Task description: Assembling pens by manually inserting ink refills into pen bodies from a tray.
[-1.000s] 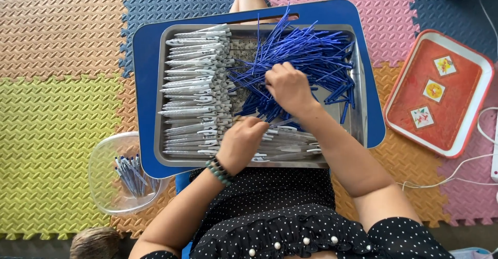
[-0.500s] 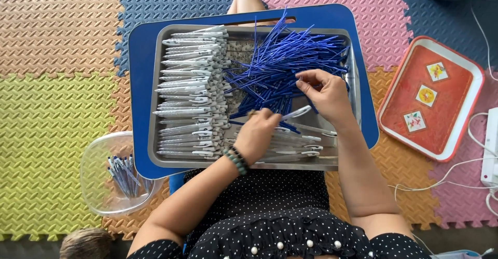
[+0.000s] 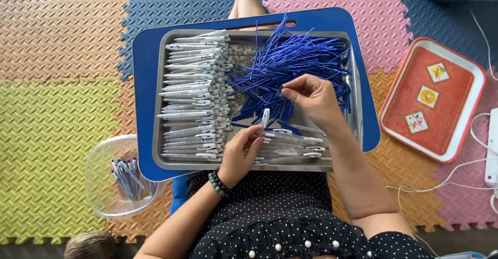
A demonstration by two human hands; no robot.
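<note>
blue refills (image 3: 290,64), a whole heap of them, fill the upper right of the metal tray (image 3: 355,119), and that is where the right hand (image 3: 314,99) sits, at the lower edge of the heap. its thumb and fingertips are pinched together on the end of one thin blue refill, the rest of the fingers curled in.

the left hand (image 3: 239,152) is down near the front of the tray, fingers closed round a single white pen barrel (image 3: 265,118), held nearly upright with its top end poking above the fingers. a green bead bracelet (image 3: 219,184) rings that wrist. the two hands are near each other, not touching, the barrel between them and just below the pinched refill.

along the left side of the tray, white and clear barrels (image 3: 194,95) lie stacked in a neat column, all crosswise. more of them lie in a looser pile (image 3: 290,147) along the front, just right of the left hand.

the tray rests on a blue lap board (image 3: 142,56), across the person's lap over a black polka-dot dress (image 3: 270,212). on the foam mat floor (image 3: 57,67), to the left, a clear bowl (image 3: 98,181) holds a few pens (image 3: 127,178). to the right, well apart, lies a red tray (image 3: 451,129) with three small square cards (image 3: 428,96).
</note>
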